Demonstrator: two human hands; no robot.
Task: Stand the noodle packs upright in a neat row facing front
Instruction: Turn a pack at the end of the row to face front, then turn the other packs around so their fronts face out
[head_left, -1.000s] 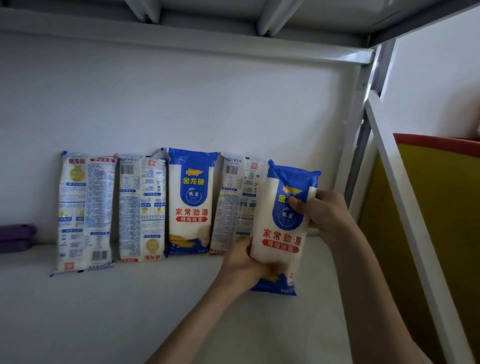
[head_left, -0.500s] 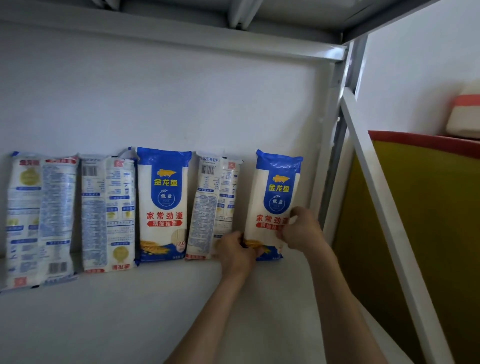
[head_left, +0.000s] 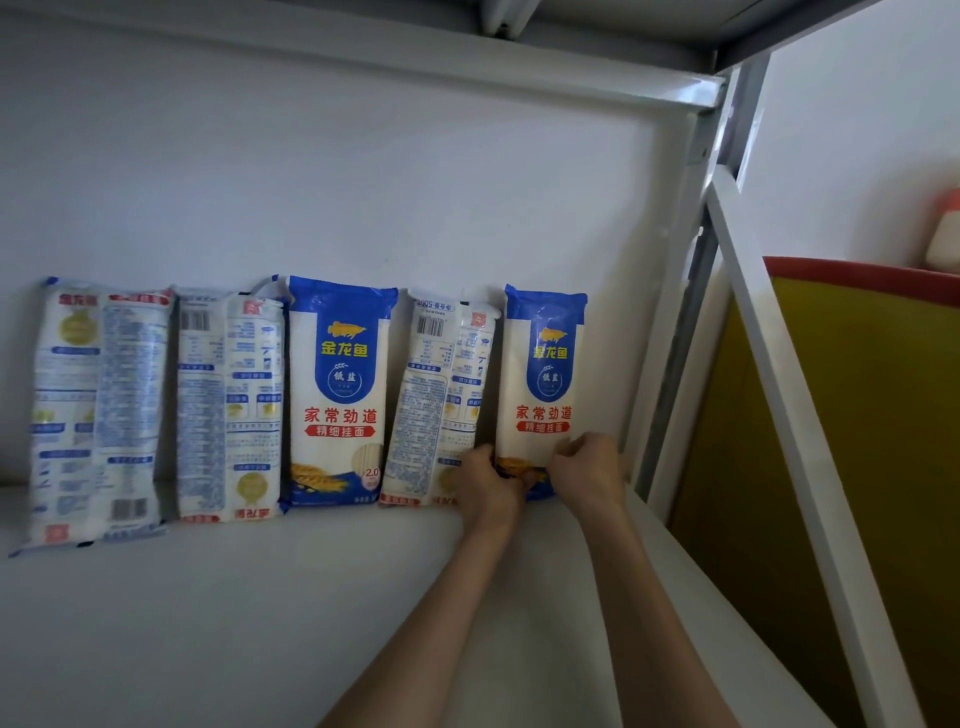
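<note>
Several noodle packs lean upright against the white back wall of the shelf. The rightmost pack (head_left: 543, 374) shows its blue and white front. My left hand (head_left: 488, 480) grips its lower left corner and my right hand (head_left: 589, 467) grips its lower right edge. To its left stands a pack showing its printed back (head_left: 436, 400), upside down. Then comes a front-facing pack (head_left: 340, 389), an upside-down back-facing pack (head_left: 228, 405), and at the far left another back-facing pack (head_left: 96, 410).
The white shelf board (head_left: 260, 623) runs under the packs. A white metal upright (head_left: 675, 312) and a slanted bar (head_left: 789, 415) close off the right side. Beyond them stands a yellow panel with a red rim (head_left: 857, 415). Another shelf board sits overhead.
The rightmost pack went from held tilted in front of the row to standing against the wall at the row's right end. Both hands slid down to its bottom corners.
</note>
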